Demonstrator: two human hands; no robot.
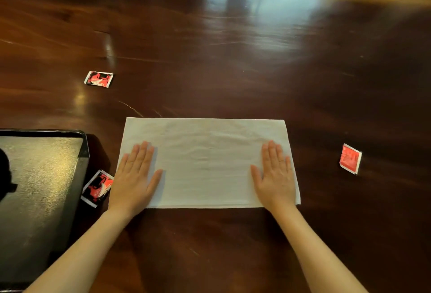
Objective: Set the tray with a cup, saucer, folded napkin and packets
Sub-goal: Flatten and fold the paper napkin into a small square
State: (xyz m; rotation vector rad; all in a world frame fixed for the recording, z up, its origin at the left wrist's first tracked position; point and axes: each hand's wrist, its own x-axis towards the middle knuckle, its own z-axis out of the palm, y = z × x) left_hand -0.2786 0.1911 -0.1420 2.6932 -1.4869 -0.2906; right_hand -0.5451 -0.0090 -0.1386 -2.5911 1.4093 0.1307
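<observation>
Currently you are pressing your left hand (135, 182) and right hand (275, 177), fingers flat and spread, on the white napkin (205, 162) lying on the table (233, 59). Packet print is unreadable: far-left packet (98, 79), near-left packet (98, 187) touching the black tray (42, 187), right packet (350, 159).

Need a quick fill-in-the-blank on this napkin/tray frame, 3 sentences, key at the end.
1. Both hands, left hand and right hand, lie flat on the white ____.
2. The number of packets lying on the wooden table is ____.
3. The black tray sits to the person's ____ of the napkin.

Missing words: napkin; three; left
</observation>
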